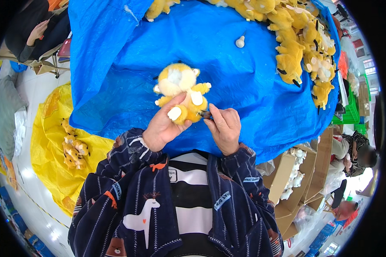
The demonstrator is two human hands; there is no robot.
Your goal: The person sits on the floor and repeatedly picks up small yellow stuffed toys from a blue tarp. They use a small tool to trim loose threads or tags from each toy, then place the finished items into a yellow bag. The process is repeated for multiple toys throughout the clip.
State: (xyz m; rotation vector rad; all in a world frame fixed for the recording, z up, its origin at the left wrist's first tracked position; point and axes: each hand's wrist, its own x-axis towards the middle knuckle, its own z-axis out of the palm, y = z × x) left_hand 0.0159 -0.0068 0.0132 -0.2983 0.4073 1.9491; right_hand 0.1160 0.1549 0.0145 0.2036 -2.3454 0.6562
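Note:
A yellow and cream plush toy animal [181, 79] with white paws lies belly up in my left hand [165, 124]. The fingers of that hand wrap round its lower body, with the thumb across the belly. At the toy's lower right side, my right hand [225, 128] pinches a small dark tuft [206, 115] between thumb and finger. Whether this tuft is the toy's tail or a separate piece I cannot tell. Under the toy spreads a blue plastic sheet [133, 90].
Yellow plush toys [291, 60] are heaped along the sheet's far right edge. A small pale bulb-shaped thing [240, 41] lies on the sheet. To the left, a yellow sack [47, 150] holds several toys. Cardboard boxes [283, 171] with white pieces stand at right. Another person's hand [38, 32] shows far left.

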